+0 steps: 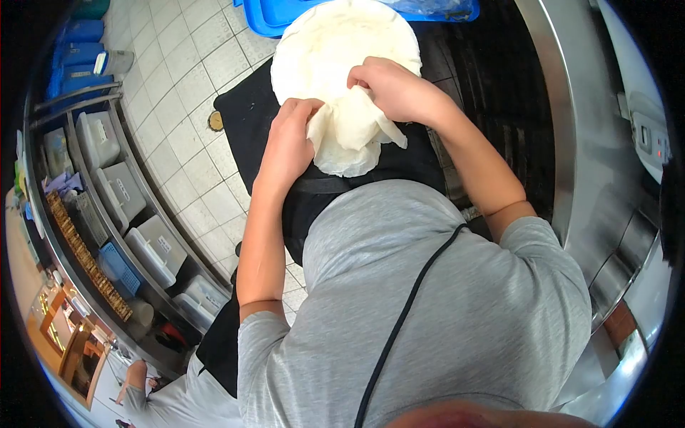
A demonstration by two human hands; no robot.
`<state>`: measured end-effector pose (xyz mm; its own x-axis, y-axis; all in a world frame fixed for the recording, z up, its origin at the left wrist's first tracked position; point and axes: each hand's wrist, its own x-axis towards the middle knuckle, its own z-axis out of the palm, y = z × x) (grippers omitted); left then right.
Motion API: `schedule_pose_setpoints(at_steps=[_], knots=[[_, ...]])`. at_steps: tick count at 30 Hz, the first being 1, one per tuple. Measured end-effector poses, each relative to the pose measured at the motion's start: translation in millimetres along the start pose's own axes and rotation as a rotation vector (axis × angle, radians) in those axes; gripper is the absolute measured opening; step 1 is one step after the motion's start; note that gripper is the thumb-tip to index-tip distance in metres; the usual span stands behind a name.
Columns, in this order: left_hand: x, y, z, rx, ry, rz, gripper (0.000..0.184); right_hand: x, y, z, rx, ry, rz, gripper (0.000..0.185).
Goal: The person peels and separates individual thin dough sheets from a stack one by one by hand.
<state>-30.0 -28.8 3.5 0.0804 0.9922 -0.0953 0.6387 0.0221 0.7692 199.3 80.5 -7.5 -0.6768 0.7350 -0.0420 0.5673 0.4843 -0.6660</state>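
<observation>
A thick round stack of thin, pale dough wrappers [342, 43] lies in front of me, over the black apron on my lap [246, 121]. One wrapper [348, 139] is lifted at the stack's near edge and hangs folded and crumpled toward my body. My left hand [289, 135] pinches this wrapper at its left side. On the other side my right hand [392, 89] has its fingers curled on the wrapper's upper edge, close above the stack. The right fingertips are partly hidden behind the folded sheet.
A blue tray [267, 18] with a clear plastic bag [435, 6] is beyond the stack. Left stands a metal shelf with white lidded containers [121, 192]. A steel counter [560, 107] runs along the right. A small round lid [215, 121] lies on the tiled floor. Another person [182, 396] is at lower left.
</observation>
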Motion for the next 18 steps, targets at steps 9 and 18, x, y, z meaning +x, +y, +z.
schedule_pose_setpoints(at_steps=[9, 18], knots=[[-2, 17, -1, 0.173, 0.016, 0.010, 0.049, -4, -36, -13, 0.109, -0.146, 0.065, 0.021], [-12, 40, -7, 0.214, -0.082, -0.027, 0.049, -8, -53, -17, 0.157, -0.209, 0.017, 0.020]])
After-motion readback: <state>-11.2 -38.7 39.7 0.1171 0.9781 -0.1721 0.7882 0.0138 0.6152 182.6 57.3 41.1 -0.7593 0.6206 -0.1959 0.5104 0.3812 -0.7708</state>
